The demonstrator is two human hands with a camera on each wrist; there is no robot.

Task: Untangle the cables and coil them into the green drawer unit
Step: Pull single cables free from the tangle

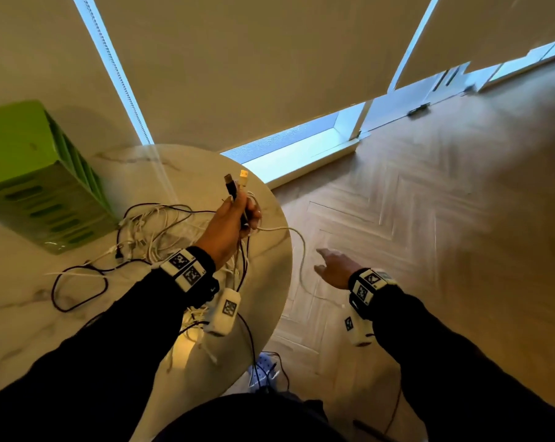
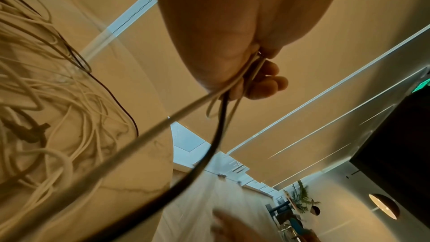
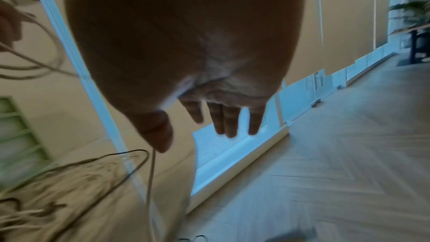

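Gripped in your left hand (image 1: 237, 215) are several cable ends, fingers curled round them so that the black plug (image 1: 230, 186) and the pale plug (image 1: 243, 177) stand up clear of your fist. Holding the ends together like that looks meant to keep the sorted ends apart from the cable tangle (image 1: 148, 237) lying on the round marble table (image 1: 30, 314). From the head view your left forearm rises from the table edge, wrist cocked upward above the pile. One white cable (image 1: 296, 240) loops out from that fist over the table's rim towards the floor. Your right hand (image 1: 333, 266) hangs out beyond the table over the wooden floor (image 1: 445, 218), palm down, fingers loose, holding nothing. The green drawer unit (image 1: 36, 177) stands at the far left of the table, just beside the tangle; no coiled cable is visible in it.

Seen from the left wrist, the fingers (image 2: 267, 80) fold tight over pale strands and one black cable (image 2: 216, 135), which trail down and away while the heap lies at the left.

Seen from the right wrist, the fingers (image 3: 228, 120) are spread and straight; a thin white strand hangs by the thumb (image 3: 158, 132), though whether it touches is unclear through the blur.
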